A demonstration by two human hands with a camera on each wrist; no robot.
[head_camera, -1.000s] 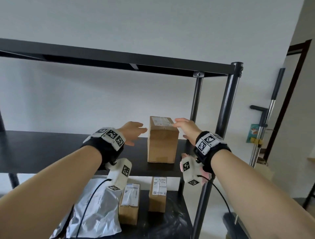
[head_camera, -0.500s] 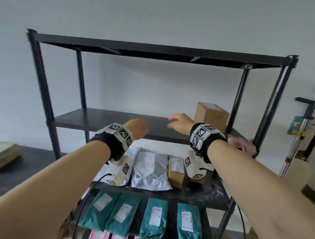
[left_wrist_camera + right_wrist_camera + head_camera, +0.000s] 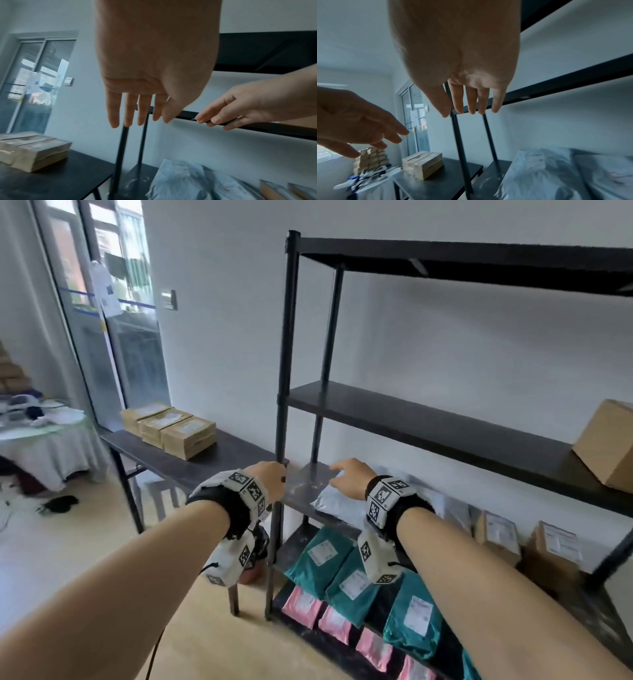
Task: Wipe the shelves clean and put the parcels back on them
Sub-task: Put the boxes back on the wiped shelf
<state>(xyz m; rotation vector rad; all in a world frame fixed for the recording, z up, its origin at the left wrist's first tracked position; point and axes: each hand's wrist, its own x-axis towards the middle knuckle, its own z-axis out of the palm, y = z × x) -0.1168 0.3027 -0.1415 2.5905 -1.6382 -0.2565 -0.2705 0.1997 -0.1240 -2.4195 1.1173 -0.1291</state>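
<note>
The flat cardboard parcels sit in a neat row on the dark counter to the left of the shelf rack, well apart from both hands. On the rack, the middle shelf is bare but for one brown box at its far right end; the shelf below carries grey mailer bags and small boxes, and lower down lie teal mailers and pink mailers.

The left hand hangs in the air near the rack's front left post, fingers straight and slightly spread, holding nothing. The right hand floats just above the grey bags, fingers loosely extended, also empty.

My guess is the next fetch is from that counter stack. To do it well, I'd take one flat parcel at a time, with a hand at each short end and thumbs on top, since they lie packed tightly side by side. Lift straight up before turning, so the neighbours don't drag. Then set it on the bare middle shelf towards the left, label up, clear of the post.
</note>
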